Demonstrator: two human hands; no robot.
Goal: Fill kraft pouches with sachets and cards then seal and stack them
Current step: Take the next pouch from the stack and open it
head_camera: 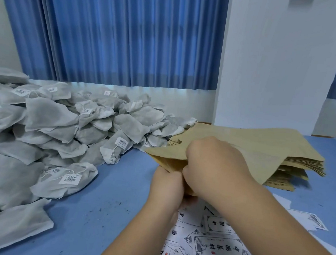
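Observation:
Both my hands hold one kraft pouch (262,156) above the blue table. My right hand (214,168) grips its upper lip near the mouth. My left hand (167,185) pinches the lower lip just beneath, and the mouth gapes towards the left. The pouch's far end lies over a stack of flat kraft pouches (297,169). A big heap of grey-white sachets (61,128) with barcode labels covers the left side. Printed white cards (213,247) lie scattered under my forearms.
The blue tabletop (105,203) shows between the sachets and my arms, with dark crumbs on it. Blue curtains (120,31) hang behind, and a white pillar (280,62) stands behind the pouch stack. Loose white papers (307,219) lie at the right.

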